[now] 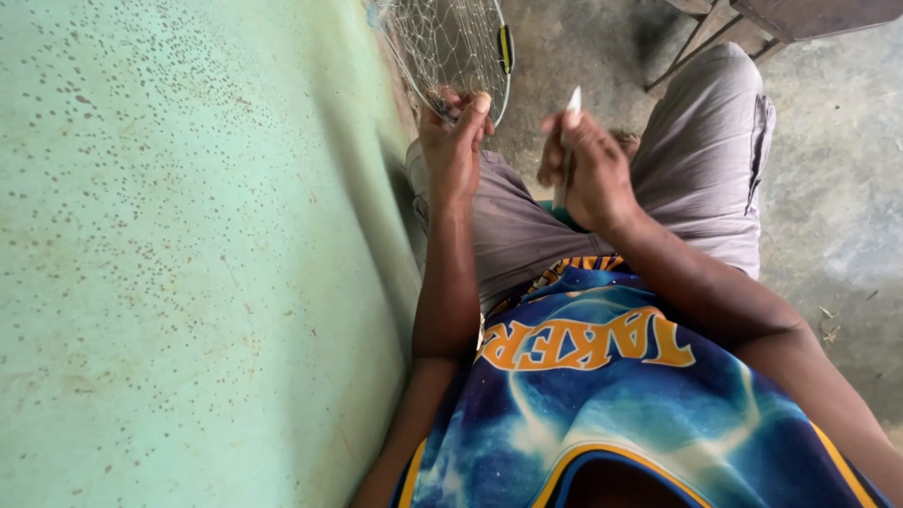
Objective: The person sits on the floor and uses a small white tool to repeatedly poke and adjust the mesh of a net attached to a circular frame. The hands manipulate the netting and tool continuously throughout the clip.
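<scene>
I sit close beside a wall, looking down at my lap. My left hand (454, 146) pinches the lower rim of a round hoop strung with fine netting (447, 42), which rises toward the top of the view. My right hand (585, 169) is closed around a slim white netting needle (570, 118); its pale tip sticks up above my fingers. The two hands are a short gap apart over my grey shorts (696, 160). The needle's lower end is hidden in my palm.
A pale green speckled wall (188, 254) fills the left half, right against my left arm. A grey concrete floor (837, 216) lies to the right. Dark furniture with thin legs (743, 23) stands at the top right.
</scene>
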